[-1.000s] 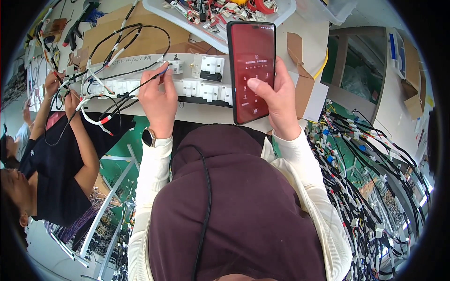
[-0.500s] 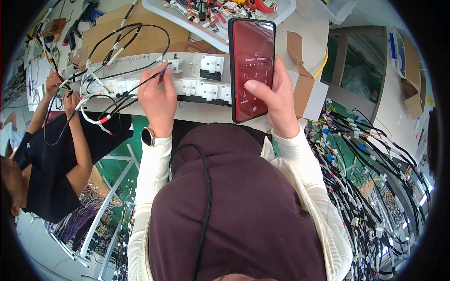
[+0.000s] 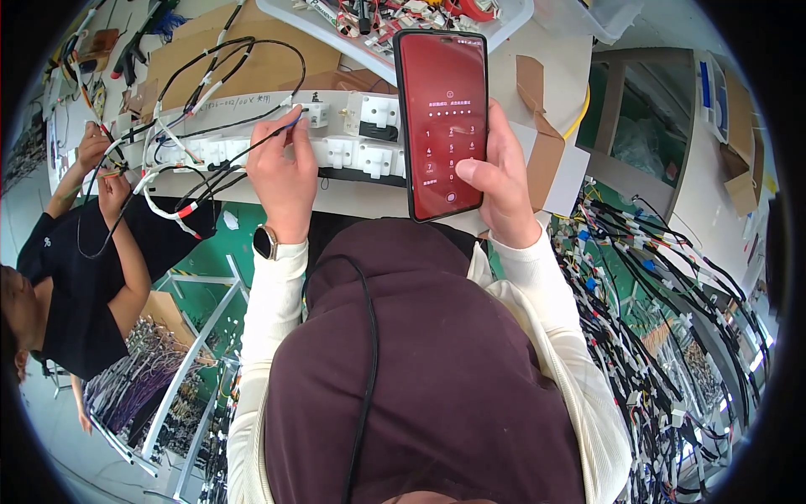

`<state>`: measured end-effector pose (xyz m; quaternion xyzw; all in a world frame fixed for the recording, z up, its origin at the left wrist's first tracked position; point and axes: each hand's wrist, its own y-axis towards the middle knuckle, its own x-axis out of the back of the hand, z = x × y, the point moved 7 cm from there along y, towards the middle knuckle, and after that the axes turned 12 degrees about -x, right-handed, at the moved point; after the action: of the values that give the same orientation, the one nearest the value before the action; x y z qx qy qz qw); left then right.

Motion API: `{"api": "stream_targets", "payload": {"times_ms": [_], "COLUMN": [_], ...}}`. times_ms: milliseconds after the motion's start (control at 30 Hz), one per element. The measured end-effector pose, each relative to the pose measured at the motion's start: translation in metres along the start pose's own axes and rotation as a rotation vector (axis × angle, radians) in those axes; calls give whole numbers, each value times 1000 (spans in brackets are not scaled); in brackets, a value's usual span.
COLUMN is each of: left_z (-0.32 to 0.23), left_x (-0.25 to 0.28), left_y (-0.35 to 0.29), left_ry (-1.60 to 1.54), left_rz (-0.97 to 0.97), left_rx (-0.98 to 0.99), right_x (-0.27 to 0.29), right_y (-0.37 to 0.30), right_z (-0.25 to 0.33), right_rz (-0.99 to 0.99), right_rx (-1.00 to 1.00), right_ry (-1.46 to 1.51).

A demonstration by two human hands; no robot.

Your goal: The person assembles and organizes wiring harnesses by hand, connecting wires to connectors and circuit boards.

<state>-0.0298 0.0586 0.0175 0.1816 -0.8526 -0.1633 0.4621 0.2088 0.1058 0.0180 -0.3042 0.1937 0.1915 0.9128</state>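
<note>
In my right hand [image 3: 508, 185] is a black-cased smartphone [image 3: 441, 80], held upright with a red keypad screen facing me. My thumb rests on or just over the lower right of the keypad. My left hand [image 3: 284, 189] pinches the end of a thin black cable [image 3: 241, 158], with a bit of blue showing at the fingertips. Below and beside those fingers runs a row of white connector holders [image 3: 340, 154] on a long board [image 3: 227, 107] with handwriting. Looped black-and-white cables [image 3: 252, 46] lie to the left of my hand.
A co-worker's hands [image 3: 113, 193] handle wires at the far left. Behind the phone stands a plastic bin [image 3: 386, 69] of small parts. Cardboard [image 3: 541, 143] lies right of the phone. Bundles of black cables [image 3: 638, 336] hang at my right, beside the table.
The phone has shifted slightly left, and my right thumb has moved to the right and a little down across its keypad. My left hand stays put. The co-worker's body and hands have moved left.
</note>
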Motion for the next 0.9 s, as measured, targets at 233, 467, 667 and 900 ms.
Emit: {"api": "stream_targets", "payload": {"times_ms": [233,467,667,900], "left_z": [-3,-1,-2,-4], "left_x": [2,1,1,1], "left_y": [1,0,1,2], "left_ry": [1,-14,7,-2], "left_rz": [-13,-17,-16,-22], "left_rx": [5,20,-16,-25], "right_x": [-8,-8,-8,-13], "right_y": [-2,-1,-1,-6], "right_z": [9,10,8,7], "right_rz": [-30,38,29,277], "right_rx": [69,181,229,109], "right_ry": [-132,-128,-176,55]}}
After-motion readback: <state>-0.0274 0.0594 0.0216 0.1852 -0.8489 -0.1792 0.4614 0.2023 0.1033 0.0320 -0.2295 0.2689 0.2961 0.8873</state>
